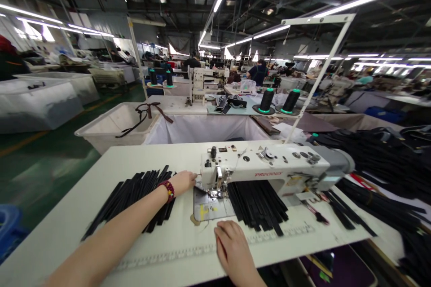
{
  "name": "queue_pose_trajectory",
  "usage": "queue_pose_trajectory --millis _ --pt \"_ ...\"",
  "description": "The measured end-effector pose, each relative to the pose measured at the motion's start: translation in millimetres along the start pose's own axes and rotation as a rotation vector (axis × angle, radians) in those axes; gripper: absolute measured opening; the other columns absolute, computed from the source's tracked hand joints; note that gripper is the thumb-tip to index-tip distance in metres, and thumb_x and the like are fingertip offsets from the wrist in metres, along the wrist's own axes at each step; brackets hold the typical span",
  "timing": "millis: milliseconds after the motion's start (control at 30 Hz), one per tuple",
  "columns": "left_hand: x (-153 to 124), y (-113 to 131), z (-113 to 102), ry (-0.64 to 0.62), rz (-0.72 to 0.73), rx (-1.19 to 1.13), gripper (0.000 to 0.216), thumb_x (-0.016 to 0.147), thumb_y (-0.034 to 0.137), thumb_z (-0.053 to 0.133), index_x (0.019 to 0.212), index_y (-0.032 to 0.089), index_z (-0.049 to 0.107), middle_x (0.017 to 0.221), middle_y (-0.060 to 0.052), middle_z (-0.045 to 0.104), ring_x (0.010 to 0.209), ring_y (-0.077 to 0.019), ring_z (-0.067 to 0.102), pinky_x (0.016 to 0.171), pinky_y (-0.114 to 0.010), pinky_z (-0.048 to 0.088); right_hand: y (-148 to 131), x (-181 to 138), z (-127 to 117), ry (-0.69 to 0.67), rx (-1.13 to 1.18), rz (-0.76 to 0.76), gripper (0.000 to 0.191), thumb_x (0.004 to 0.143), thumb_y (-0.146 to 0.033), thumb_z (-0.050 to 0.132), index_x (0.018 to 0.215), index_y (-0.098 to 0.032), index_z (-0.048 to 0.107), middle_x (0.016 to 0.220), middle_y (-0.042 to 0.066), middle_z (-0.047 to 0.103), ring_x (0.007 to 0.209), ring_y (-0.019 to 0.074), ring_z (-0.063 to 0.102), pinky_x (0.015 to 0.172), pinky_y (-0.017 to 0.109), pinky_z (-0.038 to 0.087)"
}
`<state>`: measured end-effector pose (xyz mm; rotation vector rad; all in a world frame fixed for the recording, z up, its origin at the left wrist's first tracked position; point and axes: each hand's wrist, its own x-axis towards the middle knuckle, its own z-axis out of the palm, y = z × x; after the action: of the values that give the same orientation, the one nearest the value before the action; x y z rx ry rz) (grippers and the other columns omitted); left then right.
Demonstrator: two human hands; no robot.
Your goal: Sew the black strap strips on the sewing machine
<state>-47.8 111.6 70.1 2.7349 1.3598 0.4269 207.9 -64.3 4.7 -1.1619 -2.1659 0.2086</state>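
Note:
A white sewing machine stands on the pale table in front of me. My left hand, with a red bead bracelet on the wrist, reaches to the left of the needle area; its fingers are curled and hidden at the machine, beside a fanned pile of black strips. My right hand rests flat on the table's front edge, fingers loosely together, just below the metal needle plate. A second stack of black strips lies under the machine's arm, to the right of the plate.
Heaps of black straps cover the right side. Behind the table are a white cloth bin and a plastic tub. Black thread cones stand on the far table. Other workers sit in the distance.

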Motion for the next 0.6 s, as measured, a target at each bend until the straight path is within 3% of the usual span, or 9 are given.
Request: queue_pose_trajectory --millis 133,267,367,433,500,600 --pt "-36.8 13.3 -36.3 -0.087 0.003 -0.013 0.025 0.082 0.001 0.057 0.067 0.02 0.052 0.08 -0.005 0.063 0.08 -0.021 0.06 0.078 -0.035 0.046 1.2 -2.0 -2.4 0.01 -0.016 -0.054 0.038 0.087 -0.002 0.044 0.117 -0.019 0.059 0.11 0.012 0.064 0.1 0.0268 0.063 0.089 0.048 0.056" --pt "-73.5 61.8 -47.6 -0.06 -0.14 -0.129 0.009 0.09 0.015 0.05 0.085 0.02 0.056 0.081 -0.002 0.061 0.074 -0.0191 0.059 0.069 -0.031 0.046 -7.9 -5.5 0.6 0.155 -0.076 -0.195 0.048 0.088 -0.002 0.045 0.132 -0.017 0.054 0.125 0.016 0.062 0.114 0.0285 0.061 0.097 0.049 0.053" --pt "-90.2 104.7 -20.6 -0.086 -0.42 -0.802 0.014 0.091 0.034 0.051 0.092 0.021 0.054 0.072 0.004 0.056 0.059 -0.0147 0.054 0.054 -0.025 0.042 -21.6 -4.2 -0.8 0.212 -0.034 -0.342 0.047 0.091 -0.004 0.048 0.135 -0.018 0.054 0.129 0.015 0.062 0.118 0.0261 0.06 0.098 0.04 0.053" --pt "-93.7 121.5 5.4 -0.091 -0.55 -1.09 0.028 0.091 0.046 0.05 0.097 0.02 0.054 0.068 0.004 0.054 0.054 -0.0143 0.052 0.051 -0.025 0.042 -26.7 -2.2 -5.7 0.161 0.02 -0.427 0.041 0.094 -0.005 0.046 0.132 -0.017 0.056 0.123 0.013 0.066 0.114 0.0228 0.062 0.1 0.037 0.052" --pt "-93.2 124.2 27.4 -0.04 -0.613 -1.116 0.038 0.09 0.051 0.049 0.106 0.017 0.056 0.067 0.003 0.056 0.055 -0.0167 0.056 0.053 -0.029 0.047 -24.6 -1.2 -11.7 0.107 0.03 -0.439 0.036 0.098 -0.006 0.04 0.129 -0.014 0.058 0.117 0.013 0.069 0.11 0.0211 0.064 0.101 0.037 0.052" --pt "-91.6 110.3 43.9 0.112 -0.483 -0.747 0.038 0.091 0.04 0.051 0.119 0.016 0.059 0.096 -0.011 0.071 0.086 -0.0259 0.068 0.081 -0.043 0.056 -11.1 -3.1 -16.5 0.092 -0.013 -0.377 0.035 0.1 -0.008 0.035 0.124 -0.013 0.061 0.112 0.013 0.071 0.105 0.0203 0.067 0.1 0.038 0.052"
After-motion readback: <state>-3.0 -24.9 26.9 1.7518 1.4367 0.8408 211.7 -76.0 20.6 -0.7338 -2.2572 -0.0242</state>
